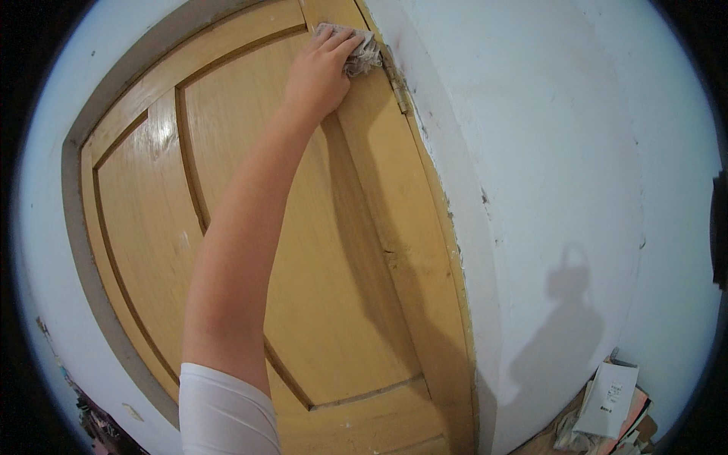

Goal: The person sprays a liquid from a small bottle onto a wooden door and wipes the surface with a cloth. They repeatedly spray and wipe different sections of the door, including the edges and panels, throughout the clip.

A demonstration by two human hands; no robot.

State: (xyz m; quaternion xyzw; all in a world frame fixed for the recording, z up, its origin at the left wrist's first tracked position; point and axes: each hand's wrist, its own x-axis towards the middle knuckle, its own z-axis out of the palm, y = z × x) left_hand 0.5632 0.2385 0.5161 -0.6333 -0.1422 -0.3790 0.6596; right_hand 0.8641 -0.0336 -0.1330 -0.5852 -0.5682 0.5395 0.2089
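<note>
My left hand point(321, 71) is raised high, its fingers spread over a crumpled grey-beige cloth point(364, 57). It presses the cloth flat against the upper hinge-side stile of a varnished wooden panel door point(296, 227). Just right of the cloth is a metal hinge point(397, 82), where the door meets its frame. The bare forearm crosses the door panels up from a white sleeve at the bottom. My palm and part of the cloth are hidden behind the fingers. My right hand is out of view.
A white wall point(546, 142) with chipped paint adjoins the frame at right and carries my shadow. Low at right, a white box point(608, 398) bearing a label lies on a pile of papers. A light switch or socket plate point(132, 412) sits on the wall at lower left.
</note>
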